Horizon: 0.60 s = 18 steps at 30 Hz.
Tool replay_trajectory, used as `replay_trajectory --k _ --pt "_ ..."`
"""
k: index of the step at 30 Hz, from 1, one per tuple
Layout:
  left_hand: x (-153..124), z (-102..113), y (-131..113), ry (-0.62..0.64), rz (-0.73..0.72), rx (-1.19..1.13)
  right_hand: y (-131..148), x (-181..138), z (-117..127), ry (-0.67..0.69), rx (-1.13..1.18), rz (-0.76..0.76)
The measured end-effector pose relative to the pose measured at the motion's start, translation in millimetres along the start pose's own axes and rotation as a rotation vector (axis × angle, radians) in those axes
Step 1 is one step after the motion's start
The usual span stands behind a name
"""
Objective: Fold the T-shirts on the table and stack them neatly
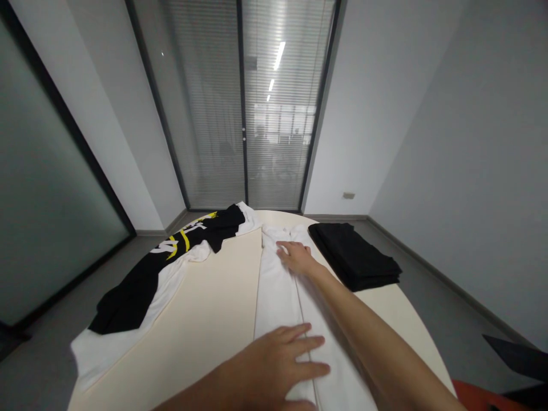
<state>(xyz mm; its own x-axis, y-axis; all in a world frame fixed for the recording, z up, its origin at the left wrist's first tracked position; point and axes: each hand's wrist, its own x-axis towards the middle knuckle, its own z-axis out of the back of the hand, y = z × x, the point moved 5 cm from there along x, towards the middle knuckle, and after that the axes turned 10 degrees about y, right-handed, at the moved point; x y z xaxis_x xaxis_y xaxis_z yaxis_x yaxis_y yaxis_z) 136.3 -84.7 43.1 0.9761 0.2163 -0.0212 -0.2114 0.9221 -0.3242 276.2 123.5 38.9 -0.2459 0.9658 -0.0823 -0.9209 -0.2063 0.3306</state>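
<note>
A long white garment (278, 297) lies over the middle of the table, folded into a strip with an edge running lengthwise down it. I cannot make out what kind of garment it is. My left hand (282, 362), fingers spread, is over its near part. Farther off, my right hand (296, 257) rests at the garment's far end with its fingers stretched out. Neither hand grips anything. My hands and right forearm hide parts of the cloth.
Along the left rim of the round cream table (214, 302) lie black and white clothes (137, 285) with yellow and white print. A folded black stack of cloth (353, 254) sits at the right. Beyond stands a glass partition (274, 160) with blinds. Something red (483, 397) shows at lower right.
</note>
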Motion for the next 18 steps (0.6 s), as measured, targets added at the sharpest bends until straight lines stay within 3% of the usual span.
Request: replay_trajectory --k 4,6,10,18 --pt "-9.1 11.6 36.3 -0.059 0.347 -0.025 1.7 39.5 2.6 -0.018 0.010 -0.024" --pt "-11.3 9.9 47.5 -0.018 0.421 -0.050 1.3 59.4 2.0 -0.030 0.020 -0.052" --pt "-10.5 5.0 53.2 0.037 0.433 -0.072 -1.9 97.7 0.2 -0.061 0.048 -0.126" --pt "-9.0 -9.1 66.5 0.007 0.381 -0.061 -14.9 151.9 -6.9 -0.115 0.135 -0.223"
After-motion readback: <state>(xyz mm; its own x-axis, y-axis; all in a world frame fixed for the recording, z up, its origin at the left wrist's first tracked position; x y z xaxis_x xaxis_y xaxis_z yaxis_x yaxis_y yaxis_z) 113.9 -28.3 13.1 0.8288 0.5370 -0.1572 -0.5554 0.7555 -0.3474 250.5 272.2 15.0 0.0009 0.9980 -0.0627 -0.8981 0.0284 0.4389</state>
